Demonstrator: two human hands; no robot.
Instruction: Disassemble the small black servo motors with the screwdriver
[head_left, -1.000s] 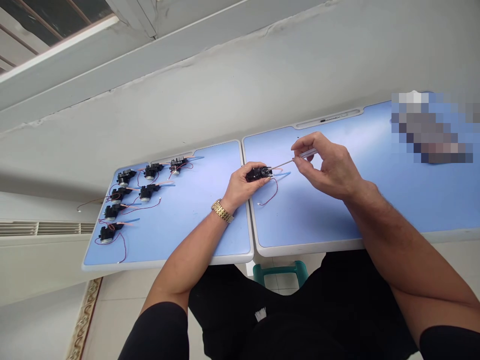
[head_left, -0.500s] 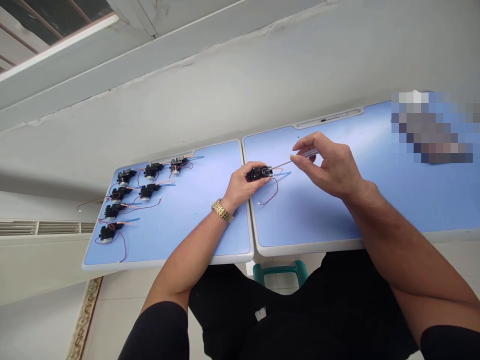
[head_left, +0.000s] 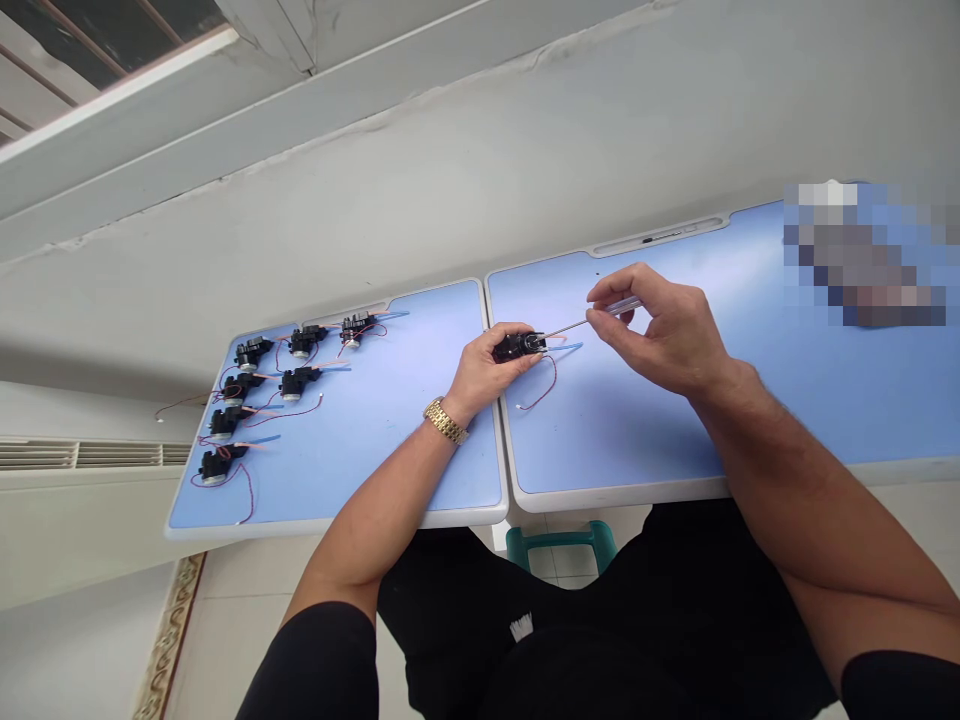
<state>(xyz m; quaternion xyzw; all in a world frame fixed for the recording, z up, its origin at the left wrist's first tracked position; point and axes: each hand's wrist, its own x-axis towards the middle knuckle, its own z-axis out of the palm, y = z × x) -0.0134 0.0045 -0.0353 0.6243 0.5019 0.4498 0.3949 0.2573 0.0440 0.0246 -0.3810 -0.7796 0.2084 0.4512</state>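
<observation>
The person's left hand (head_left: 486,368) holds a small, irregular black plastic assembly (head_left: 517,347), fingers along its far side and thumb along the near one, above the seam between two blue-topped, pale-edged bench sections (head_left: 397,430). That side grip seems chosen to steady the body while leaving its right-hand end exposed. The right hand (head_left: 664,330) pinches a slim screwdriver-like tool with a bare metal shaft (head_left: 568,328) and a clear handle, thumb opposed to fingertips. The shaft slants down and leftward to the assembly's open end; whether its tip bears on a screw is too small to tell. The light fingertip pinch presumably suits fine turning or probing.

A straight blue strand (head_left: 568,347) juts rightward from the same end, and a thin dark-red lead (head_left: 553,378) curls towards the person, ending in a tiny white plug (head_left: 519,407). Both hang clear of the fingers, probably so as not to foul the tool.

Seven similar black assemblies with trailing leads (head_left: 298,382) stand grouped on the left section, most with blue strands pointing rightward, perhaps to keep them apart from the piece in hand.

No brand, label or lettering is legible; a pixelated patch (head_left: 862,255) at far right conceals whatever lies there.
</observation>
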